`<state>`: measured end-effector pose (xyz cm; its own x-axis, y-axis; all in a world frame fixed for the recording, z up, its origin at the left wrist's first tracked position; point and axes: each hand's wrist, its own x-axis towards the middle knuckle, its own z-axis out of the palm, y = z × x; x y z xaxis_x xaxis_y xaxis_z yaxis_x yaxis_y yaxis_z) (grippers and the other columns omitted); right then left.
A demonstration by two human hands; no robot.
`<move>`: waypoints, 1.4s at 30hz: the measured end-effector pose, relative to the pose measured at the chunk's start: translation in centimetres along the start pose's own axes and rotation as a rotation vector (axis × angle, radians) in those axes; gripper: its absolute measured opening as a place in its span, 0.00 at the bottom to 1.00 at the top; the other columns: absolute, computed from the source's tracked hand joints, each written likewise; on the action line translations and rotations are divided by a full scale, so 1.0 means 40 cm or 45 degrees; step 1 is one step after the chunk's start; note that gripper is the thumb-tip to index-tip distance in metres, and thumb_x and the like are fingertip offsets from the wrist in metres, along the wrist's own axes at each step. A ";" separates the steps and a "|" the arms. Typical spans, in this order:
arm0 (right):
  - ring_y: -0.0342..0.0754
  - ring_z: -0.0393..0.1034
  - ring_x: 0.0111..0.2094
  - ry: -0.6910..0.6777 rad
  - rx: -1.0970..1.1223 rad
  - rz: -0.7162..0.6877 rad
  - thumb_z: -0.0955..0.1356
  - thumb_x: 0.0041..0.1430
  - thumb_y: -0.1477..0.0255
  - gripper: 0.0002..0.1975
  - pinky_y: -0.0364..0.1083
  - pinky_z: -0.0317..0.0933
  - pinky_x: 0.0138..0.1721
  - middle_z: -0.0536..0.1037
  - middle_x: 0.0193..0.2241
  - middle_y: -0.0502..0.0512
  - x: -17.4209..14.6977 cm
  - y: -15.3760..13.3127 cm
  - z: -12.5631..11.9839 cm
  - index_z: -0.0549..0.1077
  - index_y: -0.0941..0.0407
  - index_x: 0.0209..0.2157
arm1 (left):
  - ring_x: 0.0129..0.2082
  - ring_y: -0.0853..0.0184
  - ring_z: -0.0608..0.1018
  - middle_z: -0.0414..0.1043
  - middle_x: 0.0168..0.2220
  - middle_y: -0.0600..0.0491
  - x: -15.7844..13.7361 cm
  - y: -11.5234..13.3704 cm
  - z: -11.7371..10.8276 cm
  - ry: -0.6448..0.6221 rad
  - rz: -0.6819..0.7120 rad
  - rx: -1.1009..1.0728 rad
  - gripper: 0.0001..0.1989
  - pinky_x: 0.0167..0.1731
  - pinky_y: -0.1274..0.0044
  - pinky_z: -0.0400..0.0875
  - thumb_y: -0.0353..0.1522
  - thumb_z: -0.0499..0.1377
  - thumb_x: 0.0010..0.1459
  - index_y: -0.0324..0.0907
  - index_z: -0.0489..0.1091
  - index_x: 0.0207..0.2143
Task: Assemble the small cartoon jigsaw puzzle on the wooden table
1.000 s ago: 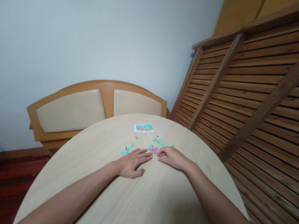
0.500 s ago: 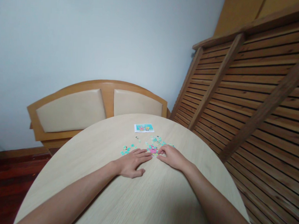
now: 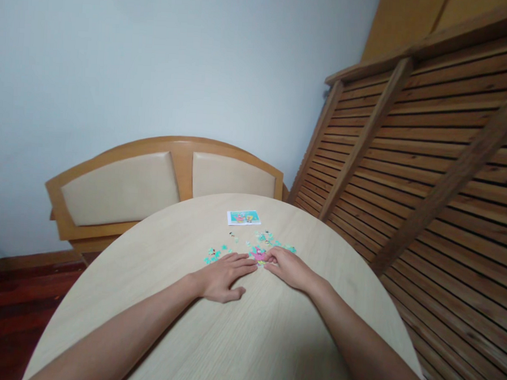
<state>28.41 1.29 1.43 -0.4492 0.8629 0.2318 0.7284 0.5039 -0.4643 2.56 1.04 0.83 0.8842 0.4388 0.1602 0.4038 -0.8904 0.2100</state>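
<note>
A small, partly joined jigsaw puzzle (image 3: 257, 255) with a pink figure lies between my hands. My left hand (image 3: 223, 277) rests flat, palm down, its fingers stretched out and the tips at the puzzle's near left edge. At the right side of the puzzle, my right hand (image 3: 291, 267) has its fingers curled and closed in towards the thumb. Whatever is between those fingertips is hidden. Loose turquoise puzzle pieces (image 3: 213, 255) lie just beyond my left hand. More loose pieces (image 3: 266, 237) are scattered behind the puzzle, some close to my right hand.
A picture card (image 3: 244, 218) showing a pink and a yellow figure lies farther back on the round wooden table (image 3: 178, 333). Behind the table stands a padded headboard (image 3: 126, 189) against the wall. A slatted wooden frame (image 3: 391, 163) leans along the right side.
My right hand has shifted slightly left, its fingertips now against the puzzle's right side and closer together. My left hand stays in place.
</note>
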 end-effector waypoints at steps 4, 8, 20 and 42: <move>0.50 0.72 0.41 0.015 -0.031 -0.014 0.69 0.60 0.73 0.06 0.46 0.63 0.42 0.79 0.38 0.57 0.000 0.000 0.000 0.76 0.57 0.39 | 0.67 0.48 0.58 0.54 0.69 0.47 -0.001 -0.004 0.004 0.003 0.008 0.000 0.36 0.64 0.54 0.53 0.37 0.58 0.58 0.46 0.54 0.68; 0.50 0.72 0.41 0.025 -0.072 -0.041 0.69 0.60 0.73 0.05 0.46 0.62 0.43 0.79 0.37 0.55 -0.002 -0.004 -0.005 0.77 0.56 0.38 | 0.67 0.48 0.58 0.54 0.69 0.47 -0.002 -0.005 0.005 -0.005 0.000 0.010 0.36 0.65 0.54 0.53 0.37 0.58 0.58 0.46 0.53 0.68; 0.50 0.73 0.43 -0.006 -0.173 -0.184 0.67 0.63 0.71 0.07 0.45 0.62 0.45 0.80 0.39 0.55 -0.005 -0.015 -0.019 0.79 0.53 0.35 | 0.68 0.48 0.58 0.54 0.69 0.46 0.001 0.003 -0.005 -0.032 -0.020 0.009 0.35 0.65 0.54 0.52 0.36 0.58 0.58 0.44 0.54 0.67; 0.48 0.74 0.39 -0.111 -0.036 -0.328 0.70 0.55 0.74 0.04 0.44 0.63 0.44 0.80 0.35 0.52 -0.013 -0.037 -0.046 0.79 0.54 0.32 | 0.48 0.56 0.75 0.73 0.48 0.43 -0.020 -0.041 -0.029 0.406 -0.841 0.177 0.15 0.49 0.68 0.67 0.31 0.52 0.60 0.38 0.70 0.48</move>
<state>28.50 0.17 3.58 -0.6635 0.7000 0.2641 0.5980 0.7083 -0.3750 0.93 2.31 1.46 0.3444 0.8828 0.3194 0.8722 -0.4268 0.2390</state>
